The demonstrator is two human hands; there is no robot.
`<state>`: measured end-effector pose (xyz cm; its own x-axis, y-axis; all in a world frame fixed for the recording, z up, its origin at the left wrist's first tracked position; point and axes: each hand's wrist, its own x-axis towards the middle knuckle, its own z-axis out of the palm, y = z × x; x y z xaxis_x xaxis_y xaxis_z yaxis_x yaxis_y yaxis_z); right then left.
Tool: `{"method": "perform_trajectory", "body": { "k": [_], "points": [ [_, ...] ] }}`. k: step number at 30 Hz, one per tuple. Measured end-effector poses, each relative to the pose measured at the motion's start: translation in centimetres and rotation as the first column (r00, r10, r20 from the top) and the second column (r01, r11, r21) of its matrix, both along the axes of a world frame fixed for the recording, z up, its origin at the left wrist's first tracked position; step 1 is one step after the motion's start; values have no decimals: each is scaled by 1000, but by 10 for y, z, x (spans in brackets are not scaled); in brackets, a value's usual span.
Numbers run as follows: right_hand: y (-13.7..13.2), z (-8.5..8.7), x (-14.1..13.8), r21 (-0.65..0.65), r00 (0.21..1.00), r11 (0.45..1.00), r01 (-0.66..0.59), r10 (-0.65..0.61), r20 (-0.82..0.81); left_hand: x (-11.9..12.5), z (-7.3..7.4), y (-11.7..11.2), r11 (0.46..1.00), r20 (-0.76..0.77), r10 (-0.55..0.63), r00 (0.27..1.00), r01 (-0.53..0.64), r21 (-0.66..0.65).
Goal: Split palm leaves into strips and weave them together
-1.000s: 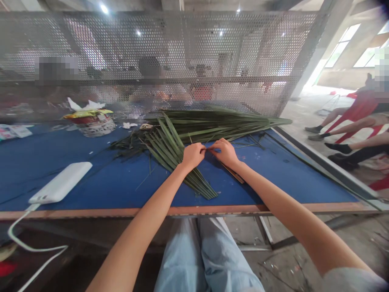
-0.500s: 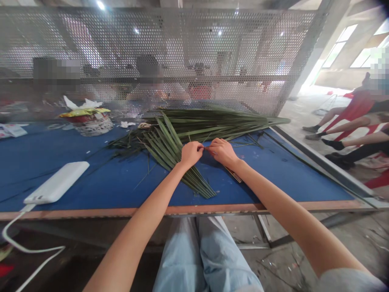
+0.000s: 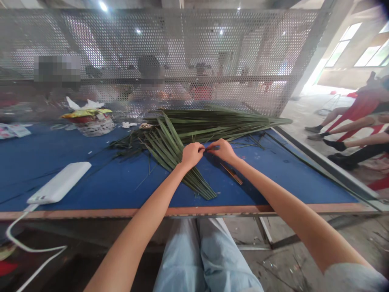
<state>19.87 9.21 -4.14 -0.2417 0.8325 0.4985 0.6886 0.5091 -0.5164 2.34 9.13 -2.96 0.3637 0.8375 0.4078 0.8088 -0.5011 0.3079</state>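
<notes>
Two fingertip pinches, from the left hand (image 3: 192, 156) and right hand (image 3: 223, 151), close narrowly on one palm-leaf strip (image 3: 213, 148) above one frond (image 3: 212, 121). One white power bank (image 3: 59, 182) lies well left of the grip.

Pale blue denim-look trousers (image 3: 206, 259) on the legs, pretty loose and washed-out looking, with soft creases down the thighs and over the knees. Light grey cotton sleeve (image 3: 354, 279) right at the edge of shot on the right arm, short and kinda roomy. Then just long slim bare forearms (image 3: 282, 190) running down to a bare left hand (image 3: 192, 155) and right hand (image 3: 223, 150), no gloves.
</notes>
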Motion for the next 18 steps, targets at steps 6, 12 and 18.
{"method": "perform_trajectory", "body": {
  "k": [6, 12, 18],
  "points": [
    [5, 2, 3, -6, 994, 994, -105, 105, -31, -2, 1, 3, 999, 18, -21, 1000, 21, -40],
    [-4, 0, 5, 113, 997, 994, -14, 6, 72, -3, 0, 3, 997, 40, -79, 996, 79, -6],
    [3, -6, -1, -85, 999, 996, -7, 11, 43, -4, 1, -1, 992, 21, -123, 992, 123, -19]
  ]
}}
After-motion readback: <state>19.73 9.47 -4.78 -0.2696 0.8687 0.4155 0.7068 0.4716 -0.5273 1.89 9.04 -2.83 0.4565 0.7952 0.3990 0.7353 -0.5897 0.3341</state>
